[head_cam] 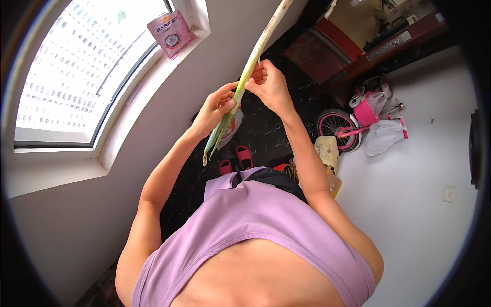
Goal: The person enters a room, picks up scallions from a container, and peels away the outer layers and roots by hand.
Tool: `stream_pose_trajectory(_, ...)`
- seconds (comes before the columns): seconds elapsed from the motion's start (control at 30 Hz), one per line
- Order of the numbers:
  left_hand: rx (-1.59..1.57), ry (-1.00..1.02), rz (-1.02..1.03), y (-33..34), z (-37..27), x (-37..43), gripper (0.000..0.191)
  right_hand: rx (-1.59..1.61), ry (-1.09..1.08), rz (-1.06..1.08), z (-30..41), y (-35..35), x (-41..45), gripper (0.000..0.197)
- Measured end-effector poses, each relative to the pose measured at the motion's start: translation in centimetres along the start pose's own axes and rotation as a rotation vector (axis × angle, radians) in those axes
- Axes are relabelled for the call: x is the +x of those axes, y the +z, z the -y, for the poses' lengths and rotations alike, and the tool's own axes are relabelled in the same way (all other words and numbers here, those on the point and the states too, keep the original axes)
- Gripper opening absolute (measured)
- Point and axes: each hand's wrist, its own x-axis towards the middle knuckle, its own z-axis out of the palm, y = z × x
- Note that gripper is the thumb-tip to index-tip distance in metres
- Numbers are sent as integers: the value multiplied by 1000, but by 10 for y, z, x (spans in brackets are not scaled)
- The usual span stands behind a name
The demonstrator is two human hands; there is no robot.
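A long green onion (251, 63) slants across the upper middle of the head view. Its pale stalk runs out past the top edge, and its green leaves point down towards my body, with dry, yellowish tips. My left hand (219, 105) is closed around the green part, thumb on top. Higher up, my right hand (268, 82) is at the stalk's right side, thumb and forefinger bent against it; a thin loose strip sticks out by the fingers. Whether these fingers pinch a layer of the onion or only touch it, I cannot tell.
A window sill (153, 73) with a pink pouch (171, 33) is at the left. Pink slippers (244, 156) and a plastic bag (232, 130) lie on the dark floor (264, 126). At the right are a child's pink bicycle (358, 126), more bags and a white wall.
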Motion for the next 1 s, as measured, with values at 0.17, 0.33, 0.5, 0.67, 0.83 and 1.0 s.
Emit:
stream_pose_trajectory(0.17, -83, -6, -19, 2, 3, -1, 40, -57, -24, -63, 5, 8, -1, 22)
stream_pose_trajectory(0.33, -519, -53, 24, 4, 10, 4, 38, -43, -88, -83, 0, 6, 4, 20)
stream_pose_trajectory(0.5, -761, -40, 122, 1, 1, 12, 41, -7, -150, -47, 1, 1, 14, 20)
stream_pose_trajectory(0.67, -376, 62, -41, 10, -15, 14, 53, -32, -182, -112, 17, -1, 16, 27)
stream_pose_trajectory(0.83, -435, 34, 6, 2, -20, 17, 43, -83, -271, -99, 29, -8, 19, 22)
stream_pose_trajectory(1.0, -733, -38, 153, -3, -15, 18, 43, -112, -366, -75, 34, -13, 20, 24)
